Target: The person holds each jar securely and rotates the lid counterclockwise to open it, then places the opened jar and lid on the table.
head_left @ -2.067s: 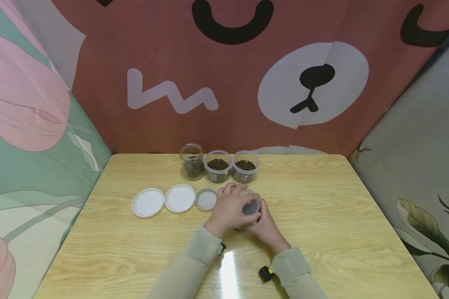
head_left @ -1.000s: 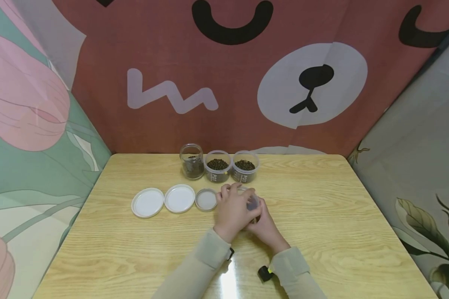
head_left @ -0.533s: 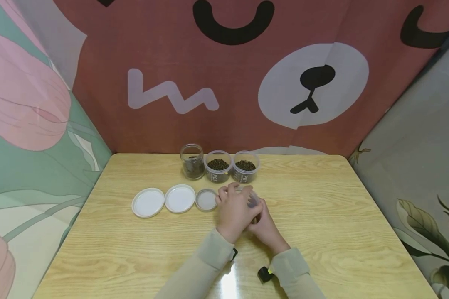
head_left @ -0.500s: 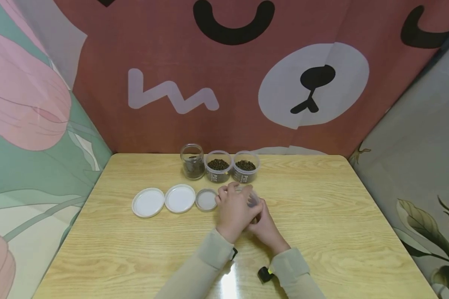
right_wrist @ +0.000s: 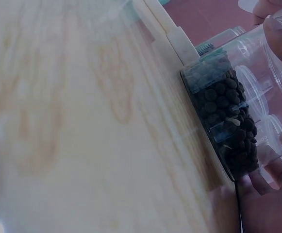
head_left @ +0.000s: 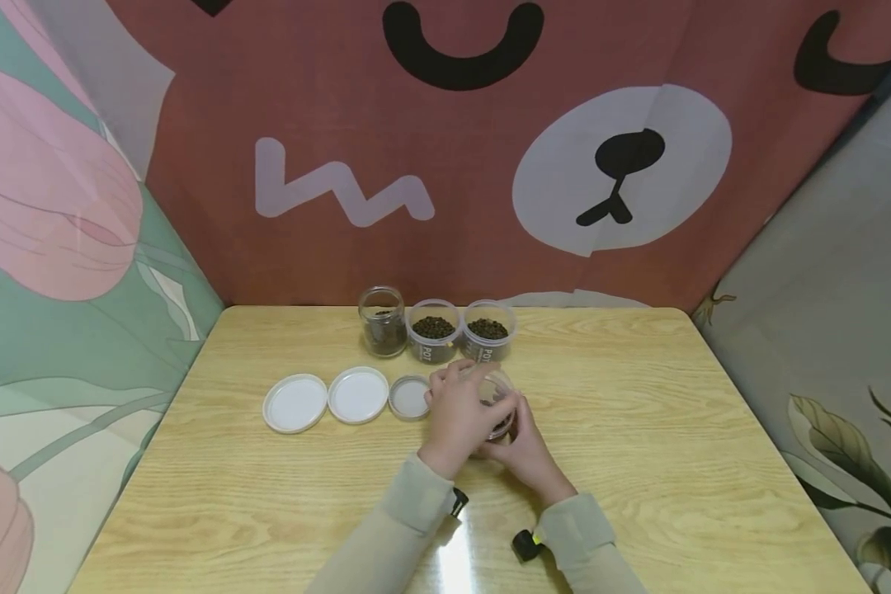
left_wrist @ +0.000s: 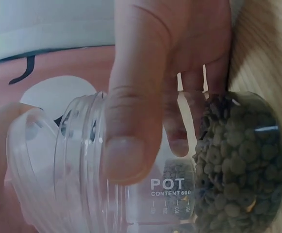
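Observation:
A clear plastic jar (left_wrist: 228,160), marked POT and partly filled with round brown pellets, stands upright between the two hands. The right hand (head_left: 529,452) grips its body from the right side, thumb in front and fingers behind. Over the mouth, the left hand (head_left: 459,412) pinches a clear round lid (left_wrist: 31,150), which sits tilted at the rim in the left wrist view. Part of the mouth is hidden by the left hand in the head view, where pellets show inside. Nearest to the left fingers lies a small grey lid (head_left: 410,398).
Behind the hands stand two open tubs, a left tub (head_left: 434,328) and a right tub (head_left: 488,330), both with pellets, beside a glass jar (head_left: 382,323) with dark contents. Two white lids, one at far left (head_left: 294,403) and another (head_left: 358,395), lie on the wooden table (head_left: 668,462).
The clear lid has tilted at the jar's mouth, and pellets now show inside. The left hand first moved right, then shifted slightly back left; the right hand keeps its grip.

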A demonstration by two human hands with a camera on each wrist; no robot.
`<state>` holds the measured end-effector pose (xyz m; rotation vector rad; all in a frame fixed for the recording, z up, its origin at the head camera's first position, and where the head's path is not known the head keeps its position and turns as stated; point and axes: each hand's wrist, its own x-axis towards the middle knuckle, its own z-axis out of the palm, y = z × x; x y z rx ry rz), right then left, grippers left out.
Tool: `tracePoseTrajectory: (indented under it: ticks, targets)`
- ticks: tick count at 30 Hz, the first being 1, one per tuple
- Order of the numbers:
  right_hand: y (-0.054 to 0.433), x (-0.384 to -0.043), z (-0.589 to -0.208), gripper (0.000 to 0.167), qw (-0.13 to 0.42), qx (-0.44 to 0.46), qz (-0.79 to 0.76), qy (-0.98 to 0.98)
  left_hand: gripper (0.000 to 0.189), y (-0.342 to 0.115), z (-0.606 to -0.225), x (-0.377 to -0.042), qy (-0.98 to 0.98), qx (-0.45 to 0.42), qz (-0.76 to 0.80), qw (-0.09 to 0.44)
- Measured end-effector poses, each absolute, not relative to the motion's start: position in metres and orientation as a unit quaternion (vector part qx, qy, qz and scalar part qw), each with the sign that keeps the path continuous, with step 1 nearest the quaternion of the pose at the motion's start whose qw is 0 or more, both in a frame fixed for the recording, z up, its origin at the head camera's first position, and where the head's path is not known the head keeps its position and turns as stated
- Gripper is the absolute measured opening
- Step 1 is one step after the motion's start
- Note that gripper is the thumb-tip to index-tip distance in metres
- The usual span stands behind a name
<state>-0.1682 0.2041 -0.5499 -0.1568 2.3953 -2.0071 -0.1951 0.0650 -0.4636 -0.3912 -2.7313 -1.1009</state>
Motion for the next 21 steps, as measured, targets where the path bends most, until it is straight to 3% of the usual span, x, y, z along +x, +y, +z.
tracePoseTrajectory:
  ticks: [21]
  targets:
    - [0.202,-0.167,-0.549,0.093,0.008,-0.022,-0.644,0.764,0.042,0.026,-0.466,-0.208,-0.78,-0.141,-0.609,0.037]
